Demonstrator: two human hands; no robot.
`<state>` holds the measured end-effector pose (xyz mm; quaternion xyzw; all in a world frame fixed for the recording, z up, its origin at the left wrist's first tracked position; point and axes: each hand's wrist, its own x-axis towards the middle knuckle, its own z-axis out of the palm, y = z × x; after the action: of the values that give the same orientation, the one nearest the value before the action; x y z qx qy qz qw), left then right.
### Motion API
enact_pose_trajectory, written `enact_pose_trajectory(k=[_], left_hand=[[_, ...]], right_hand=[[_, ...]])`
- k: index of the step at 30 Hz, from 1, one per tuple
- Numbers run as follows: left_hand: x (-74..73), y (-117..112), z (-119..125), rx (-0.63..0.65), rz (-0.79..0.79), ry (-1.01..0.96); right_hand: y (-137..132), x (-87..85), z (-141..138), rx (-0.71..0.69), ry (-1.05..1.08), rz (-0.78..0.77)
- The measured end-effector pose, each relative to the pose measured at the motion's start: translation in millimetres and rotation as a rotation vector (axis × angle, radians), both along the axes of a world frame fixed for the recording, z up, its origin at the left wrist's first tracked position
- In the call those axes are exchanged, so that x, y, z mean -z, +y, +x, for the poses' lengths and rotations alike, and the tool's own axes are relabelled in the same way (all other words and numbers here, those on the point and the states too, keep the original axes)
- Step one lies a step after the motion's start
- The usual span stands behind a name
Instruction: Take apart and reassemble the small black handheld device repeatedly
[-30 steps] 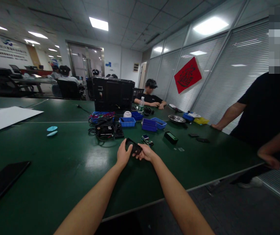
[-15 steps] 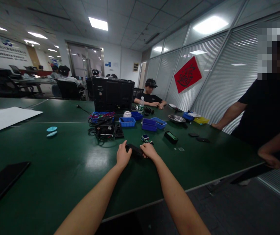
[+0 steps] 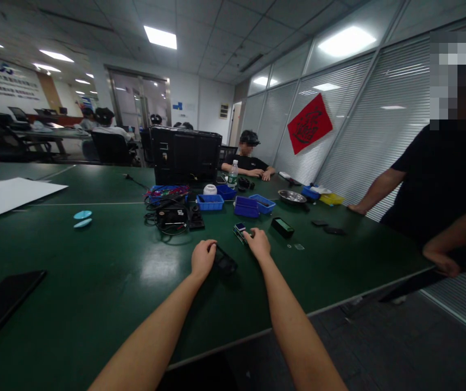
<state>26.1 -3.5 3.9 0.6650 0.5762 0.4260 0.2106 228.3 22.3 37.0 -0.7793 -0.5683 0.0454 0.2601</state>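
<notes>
L hand (image 3: 203, 259) is curled shut round the near end of the black slab (image 3: 225, 263), holding it flat on the green table (image 3: 106, 282); R hand (image 3: 258, 243) is spread open w/ nothing held, tips at the small circuit board (image 3: 240, 228), prob touching but too small to tell. Step looks like steadying slab while reaching for board, and lifting it would need a fine fingertip pinch w/o nudging the black box (image 3: 282, 227) nearby. Table edge lies well behind the wrists, free room left of L hand, blue bins (image 3: 209, 202) & cables (image 3: 168, 214) crowd the far side

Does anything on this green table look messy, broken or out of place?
Nothing looks spilled or broken. The only untidy spot is a loose tangle of cables beyond the left hand, which grips a black phone.
</notes>
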Motion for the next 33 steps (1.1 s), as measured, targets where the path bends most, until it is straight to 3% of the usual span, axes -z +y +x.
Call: enact_pose_trajectory(k=[5, 11, 19, 27, 33], left_hand=[[-2.3, 1, -3, -0.064, -0.011, -0.058], [1.0, 0, -3, -0.02, -0.003, -0.012], [1.4, -1, -1, 0.014, -0.035, -0.015], [0.4, 1, -1, 0.028, -0.081, -0.044], [-3.0, 2, -6, 0.219, -0.176, -0.113]], right_hand=[[1, 1.3, -1, -0.014, -0.04, -0.129], [1, 1.7, 0, -0.002, -0.041, -0.201], [0, 12.6, -8, -0.064, -0.135, -0.012], [3, 13.9, -9, -0.136, -0.028, -0.008], [4, 17.5, -13, -0.282, -0.068, -0.03]])
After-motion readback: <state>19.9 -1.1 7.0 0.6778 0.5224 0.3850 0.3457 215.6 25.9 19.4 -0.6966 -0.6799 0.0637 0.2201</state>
